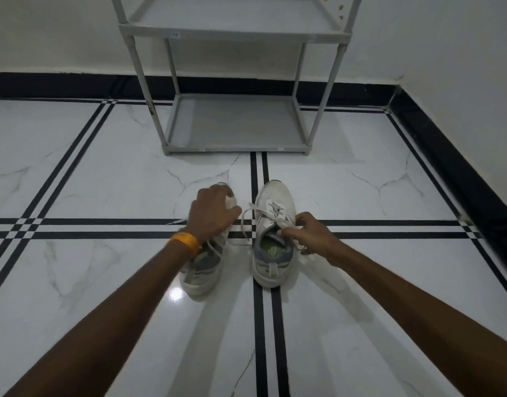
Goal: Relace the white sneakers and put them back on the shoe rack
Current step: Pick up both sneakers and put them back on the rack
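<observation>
Two white sneakers stand side by side on the tiled floor, toes pointing away from me. My left hand (pixel 212 213) lies over the front of the left sneaker (pixel 200 270) and hides its laces; its grip is hidden. My right hand (pixel 306 233) pinches the loose white lace (pixel 246 222) at the tongue of the right sneaker (pixel 272 253). A lace end trails across the floor between the shoes. The grey shoe rack (pixel 235 121) stands beyond the shoes against the wall, its two visible shelves bare.
The floor is glossy white marble tile with black stripe lines. A black skirting runs along the back wall and the right wall, which meet in a corner at the right. An orange band sits on my left wrist (pixel 186 240).
</observation>
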